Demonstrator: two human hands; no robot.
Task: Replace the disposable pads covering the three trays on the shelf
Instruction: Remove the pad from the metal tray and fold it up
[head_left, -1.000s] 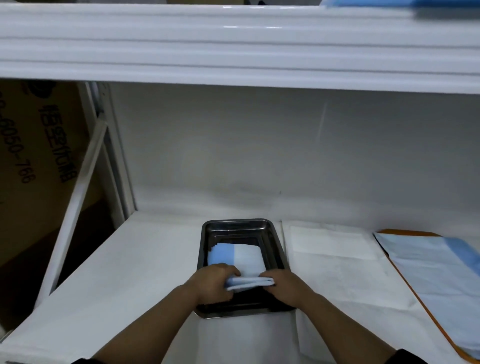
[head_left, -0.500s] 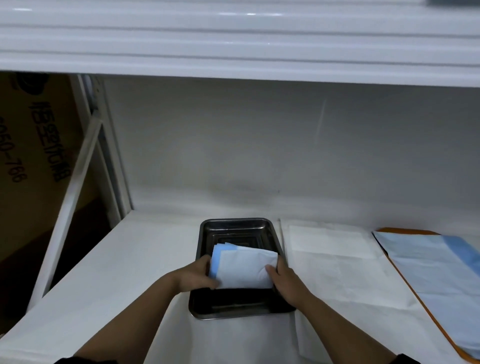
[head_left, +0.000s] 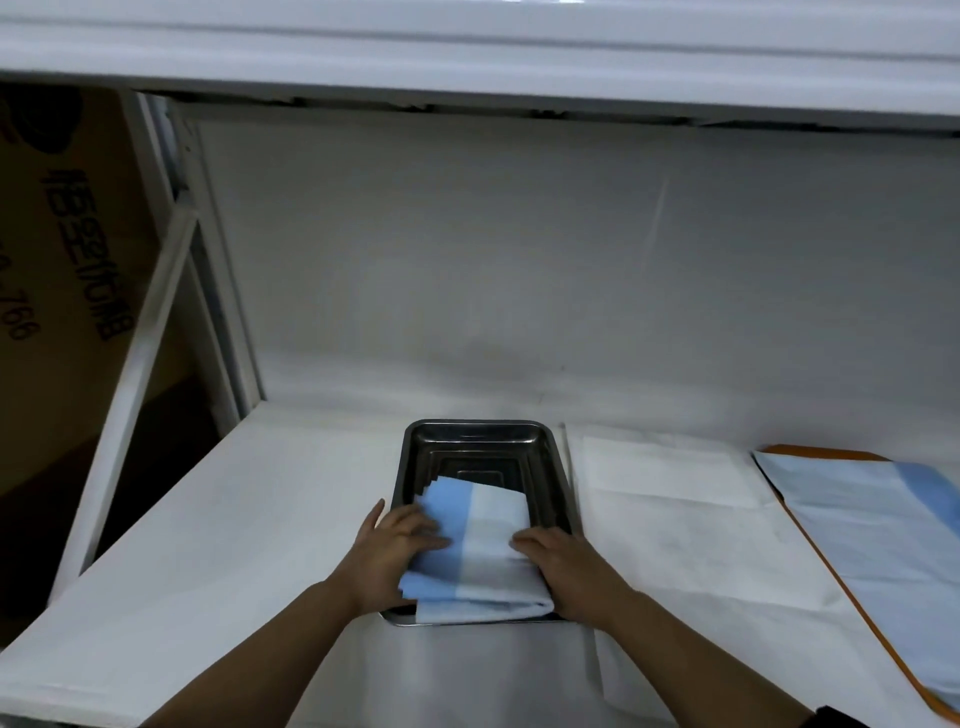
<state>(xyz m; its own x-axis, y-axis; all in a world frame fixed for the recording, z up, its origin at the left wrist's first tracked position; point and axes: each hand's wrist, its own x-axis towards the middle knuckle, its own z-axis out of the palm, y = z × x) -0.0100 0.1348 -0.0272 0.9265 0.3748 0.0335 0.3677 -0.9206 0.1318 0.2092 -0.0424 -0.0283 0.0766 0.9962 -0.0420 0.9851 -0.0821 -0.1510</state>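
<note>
On the lower shelf (head_left: 218, 519), near its front edge, a steel tray (head_left: 480, 447) holds a folded blue-and-white disposable pad (head_left: 475, 551) that covers only the tray's near half; the far half is bare metal. My left hand (head_left: 389, 556) lies on the pad's left blue edge, fingers spread and pressing it rather than curled round it; whether the thumb pinches underneath I cannot tell. My right hand (head_left: 571, 571) rests on the right edge with the fingers laid over the fold, a flat grip, pressing rather than clasping.

Risks, as I judge them: the pad is several layers thick, so drawing the two edges apart unevenly could leave it skewed, with one corner short of the rim. A quick pull may drag the light tray forward, its near rim already close to the shelf's front edge. The pad's near fold overhangs that rim and could slide out. To the right, a white sheet (head_left: 670, 478) and, beyond it, a blue pad on an orange tray (head_left: 883, 519) lie close enough for a spreading corner to catch.
</note>
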